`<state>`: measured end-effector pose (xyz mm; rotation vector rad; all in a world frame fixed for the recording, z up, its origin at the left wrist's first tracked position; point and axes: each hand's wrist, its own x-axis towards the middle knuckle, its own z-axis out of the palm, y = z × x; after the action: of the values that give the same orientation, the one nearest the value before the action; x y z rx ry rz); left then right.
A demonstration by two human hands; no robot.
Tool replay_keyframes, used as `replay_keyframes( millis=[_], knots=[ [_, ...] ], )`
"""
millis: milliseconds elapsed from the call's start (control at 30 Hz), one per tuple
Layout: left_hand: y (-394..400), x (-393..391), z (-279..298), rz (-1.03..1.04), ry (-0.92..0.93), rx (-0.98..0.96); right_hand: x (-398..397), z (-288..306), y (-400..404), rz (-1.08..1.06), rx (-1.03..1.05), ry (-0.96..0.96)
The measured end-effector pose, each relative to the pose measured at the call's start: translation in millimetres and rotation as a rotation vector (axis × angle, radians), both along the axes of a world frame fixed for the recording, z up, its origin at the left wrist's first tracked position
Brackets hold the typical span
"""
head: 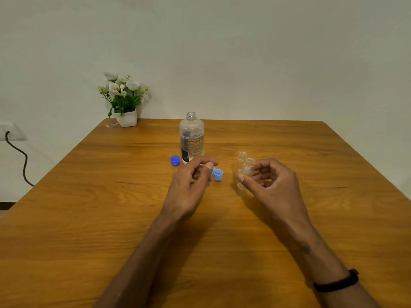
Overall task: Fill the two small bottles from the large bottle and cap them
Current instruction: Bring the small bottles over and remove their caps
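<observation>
The large clear bottle [191, 136] stands uncapped at mid-table, its dark blue cap [175, 160] lying just to its left. My left hand [191, 185] pinches a light blue cap [212, 171] between thumb and fingers, right beside a second light blue cap [218, 175] that lies on the table. My right hand [270, 181] holds one small clear bottle [246, 172] by its side, thumb in front. Directly behind that one stands the other small bottle [241, 157], also uncapped.
A white pot of artificial flowers [124, 101] sits at the far left corner of the wooden table [89, 218], with a small clear object [111, 125] beside it. A black cable [20, 156] hangs from a wall socket at left.
</observation>
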<state>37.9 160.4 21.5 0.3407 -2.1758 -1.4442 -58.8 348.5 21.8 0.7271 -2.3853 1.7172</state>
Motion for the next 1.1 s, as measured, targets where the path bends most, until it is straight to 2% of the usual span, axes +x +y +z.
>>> replay_keyframes(
  millis=[233,400,533,633,767,867,1000,1100],
  knots=[
    [-1,-2,-2,-0.018,-0.093,-0.135,-4,-1,2,0.012,0.216,0.009],
    [-3,-3,-7,-0.026,-0.129,-0.230,-5,-1,4,0.065,0.185,-0.051],
    [-8,-3,-9,0.014,-0.166,-0.317,-1,-1,0,0.231,0.141,-0.139],
    [-10,-4,-10,0.029,-0.157,-0.302,2,-3,-2,0.274,0.170,-0.100],
    [-9,-6,-14,0.024,-0.175,-0.325,1,-3,-1,0.191,0.255,-0.020],
    [-8,-6,-16,0.030,-0.170,-0.334,-1,-2,0,0.122,0.242,-0.005],
    [-8,-5,-11,0.050,-0.212,-0.238,-2,-4,1,0.087,0.228,-0.003],
    [-8,-7,-9,0.159,-0.139,-0.163,-3,-4,1,0.088,0.226,0.003]
  ],
)
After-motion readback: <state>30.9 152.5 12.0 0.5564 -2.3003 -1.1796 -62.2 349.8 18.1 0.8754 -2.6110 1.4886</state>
